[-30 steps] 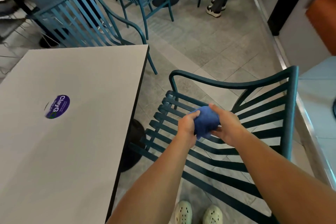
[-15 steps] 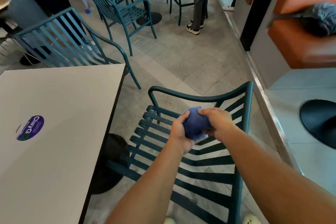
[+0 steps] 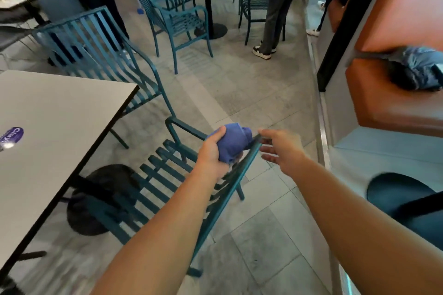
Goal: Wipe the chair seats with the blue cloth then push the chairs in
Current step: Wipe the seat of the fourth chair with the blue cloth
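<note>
Both bare forearms extend forward from the bottom of the frame. The left hand is curled into a closed grip around a bunched blue cloth, thumb on top, knuckles facing left. The right hand, just to its right and not on the cloth, is loose, its fingers spread and pointing left, fingertips at a chair's back rail.

The purple sticker is cut off by the left edge, and the chair seat is blurred and partly hidden by the left forearm.
</note>
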